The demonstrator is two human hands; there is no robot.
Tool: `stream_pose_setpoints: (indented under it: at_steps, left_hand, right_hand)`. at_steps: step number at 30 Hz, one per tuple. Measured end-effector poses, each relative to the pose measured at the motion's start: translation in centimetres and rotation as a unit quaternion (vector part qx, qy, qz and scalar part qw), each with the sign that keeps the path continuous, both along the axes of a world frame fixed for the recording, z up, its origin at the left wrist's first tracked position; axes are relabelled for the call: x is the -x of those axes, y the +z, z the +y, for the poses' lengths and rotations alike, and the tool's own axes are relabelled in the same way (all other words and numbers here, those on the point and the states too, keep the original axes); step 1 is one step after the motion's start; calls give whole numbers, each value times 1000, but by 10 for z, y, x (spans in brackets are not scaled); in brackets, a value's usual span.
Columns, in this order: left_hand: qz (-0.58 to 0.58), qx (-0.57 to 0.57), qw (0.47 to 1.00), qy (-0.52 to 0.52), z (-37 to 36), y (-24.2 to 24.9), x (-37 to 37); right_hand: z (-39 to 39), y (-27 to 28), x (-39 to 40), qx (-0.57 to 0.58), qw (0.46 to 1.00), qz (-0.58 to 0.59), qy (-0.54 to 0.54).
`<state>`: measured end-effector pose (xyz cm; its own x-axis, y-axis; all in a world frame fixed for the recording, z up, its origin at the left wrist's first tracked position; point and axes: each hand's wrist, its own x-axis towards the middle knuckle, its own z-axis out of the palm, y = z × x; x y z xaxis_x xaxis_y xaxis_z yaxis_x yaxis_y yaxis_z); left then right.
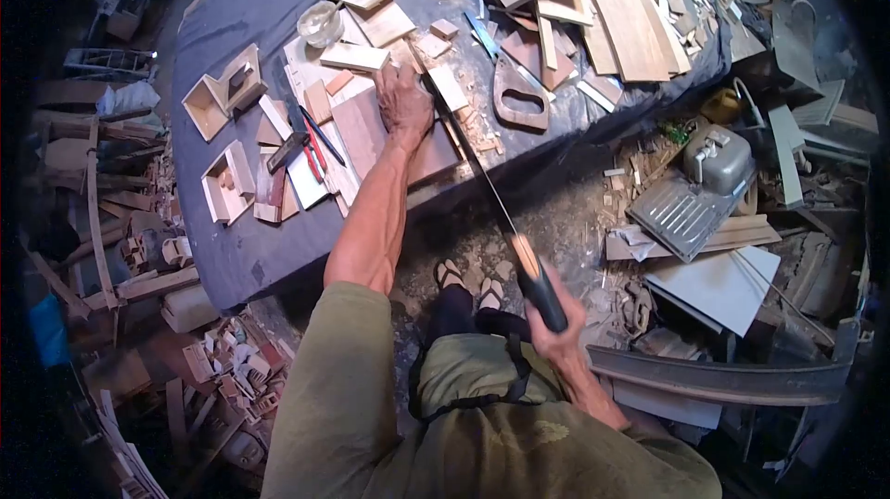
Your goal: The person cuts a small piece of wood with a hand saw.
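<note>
My right hand point(556, 318) is wrapped round the dark handle of a long-bladed saw point(482, 179), low and right of centre. The saw's blade runs up and left to the wood on the table. My left hand point(404, 102) presses down on a wooden board point(360, 133), just left of the blade's far end; its fingertips are partly hidden against small wood pieces. A pale wood block point(449, 88) lies right of the blade, with sawdust and chips beside it.
On the dark-covered table point(278, 262) are small wooden boxes point(227, 185), a glass jar point(320, 24), red-handled pliers point(313, 160), a second saw point(519, 95) and stacked boards point(616, 7). A metal sink point(718, 160) and scrap wood point(246, 374) lie on the floor.
</note>
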<state>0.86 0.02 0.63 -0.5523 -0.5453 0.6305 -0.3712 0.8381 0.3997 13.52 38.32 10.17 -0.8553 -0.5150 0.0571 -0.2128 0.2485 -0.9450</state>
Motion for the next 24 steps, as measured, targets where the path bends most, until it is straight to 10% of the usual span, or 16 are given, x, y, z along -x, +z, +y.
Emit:
stream_pose_setpoints:
  at_steps: [24]
  left_hand:
    - [0, -4, 1000, -5, 1, -2, -1]
  right_hand:
    - [-13, 0, 4, 29, 999, -15, 0]
